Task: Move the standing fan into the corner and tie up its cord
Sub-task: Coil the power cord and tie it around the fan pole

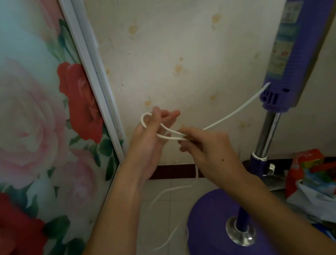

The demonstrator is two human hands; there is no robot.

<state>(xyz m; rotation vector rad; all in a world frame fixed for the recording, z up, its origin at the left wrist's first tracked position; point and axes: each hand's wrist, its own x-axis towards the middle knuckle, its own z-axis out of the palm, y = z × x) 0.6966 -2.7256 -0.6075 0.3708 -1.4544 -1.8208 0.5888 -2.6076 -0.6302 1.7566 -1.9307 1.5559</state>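
Observation:
The purple standing fan point(293, 38) stands at the right by the stained wall, its round base point(212, 225) on the tiled floor. A white cord point(232, 112) runs from the bottom of the fan's control column to my hands. My left hand point(153, 138) has a loop of the cord wound around its fingers. My right hand point(207, 149) pinches the cord where the loop crosses, just right of the left hand. The loose remainder of the cord hangs below my hands and trails on the floor.
A panel printed with large roses point(21, 127) fills the left, its white frame point(93, 73) meeting the wall at the corner. Crumpled plastic bags point(328, 186) lie on the floor at the right, beside the fan's base.

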